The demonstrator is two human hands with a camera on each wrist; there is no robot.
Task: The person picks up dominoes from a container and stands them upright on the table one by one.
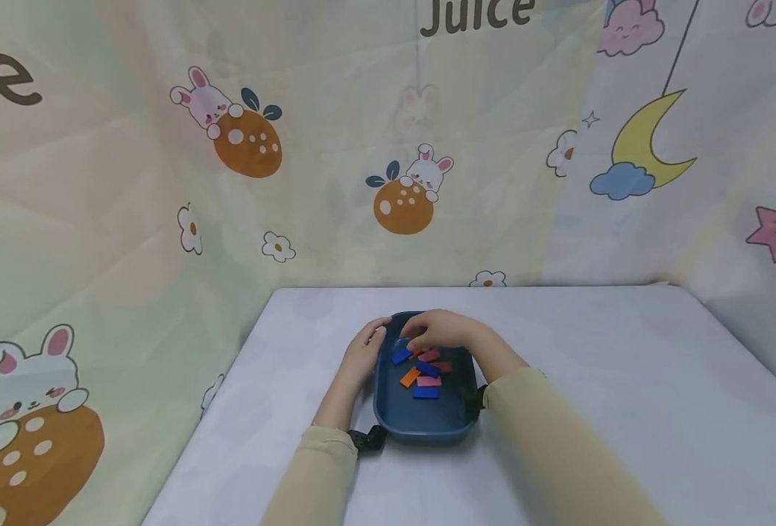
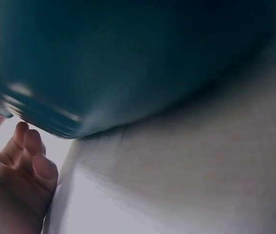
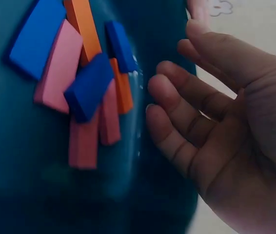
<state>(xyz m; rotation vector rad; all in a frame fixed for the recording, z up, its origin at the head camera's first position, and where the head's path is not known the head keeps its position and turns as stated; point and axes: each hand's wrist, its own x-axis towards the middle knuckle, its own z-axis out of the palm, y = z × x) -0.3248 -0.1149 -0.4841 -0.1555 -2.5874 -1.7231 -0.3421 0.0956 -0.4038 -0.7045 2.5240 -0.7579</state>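
A dark blue tray (image 1: pixel 421 420) with rounded corners holds several small flat rectangular blocks. They lie in a loose heap: a blue block (image 1: pixel 425 393), a pink block (image 1: pixel 429 381) and an orange block (image 1: pixel 410 378) show among them. Over the tray's far end, my right hand (image 1: pixel 437 330) has its fingers loosely bent, close to the heap. Nothing shows between those fingers (image 3: pixel 169 95) in the right wrist view. My left hand (image 1: pixel 363 351) rests beside the tray's far left rim. In the left wrist view its fingers (image 2: pixel 33 146) are loosely bent below the tray wall (image 2: pixel 128 58).
A white-covered table (image 1: pixel 592 351) carries the tray near its middle. Behind and to the sides hangs a printed cloth (image 1: pixel 335 146) with rabbits and fruit. Black wrist straps (image 1: pixel 368 438) sit close to the tray's sides.
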